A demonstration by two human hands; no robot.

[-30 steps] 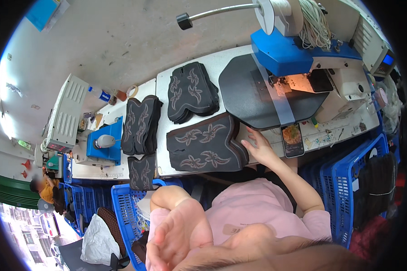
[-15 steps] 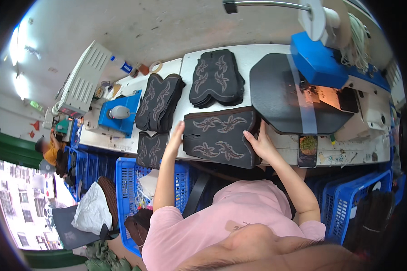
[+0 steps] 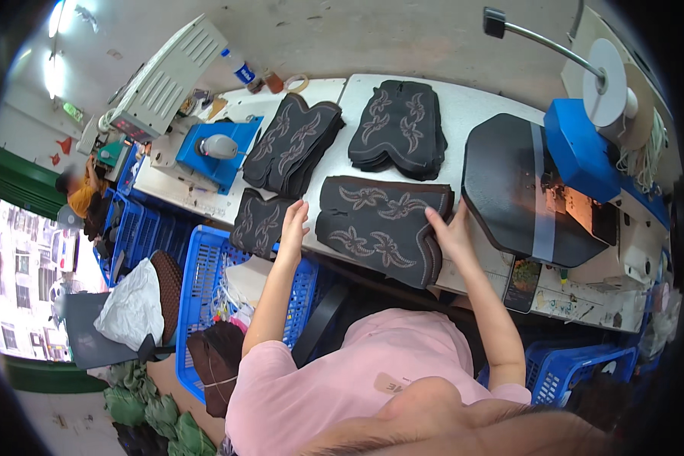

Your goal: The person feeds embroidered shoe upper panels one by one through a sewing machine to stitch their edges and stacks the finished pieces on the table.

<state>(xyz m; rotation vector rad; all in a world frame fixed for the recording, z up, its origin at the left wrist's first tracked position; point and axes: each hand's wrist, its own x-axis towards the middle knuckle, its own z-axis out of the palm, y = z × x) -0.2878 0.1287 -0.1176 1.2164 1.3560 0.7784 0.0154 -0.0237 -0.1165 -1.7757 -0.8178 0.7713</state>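
A stack of dark boot-shaft panels, stitched with pale flower-like patterns, lies near the table's front edge. My right hand grips its right end, thumb on top and fingers along the side. Left of the stack, my left hand is raised with fingers stretched out, apart from the panels and holding nothing. Two more piles of similar panels, one at the back left and one at the back middle, lie beyond. A smaller stitched pile rests left of my left hand.
A sewing machine with a blue housing and black plate stands at right. Another machine is at left. A phone lies at the front edge. Blue baskets flank me. A person sits far left.
The view has shifted and turned. My left hand has come away from the stack's left side, its fingers now curving slightly. My right hand stays at the right end.
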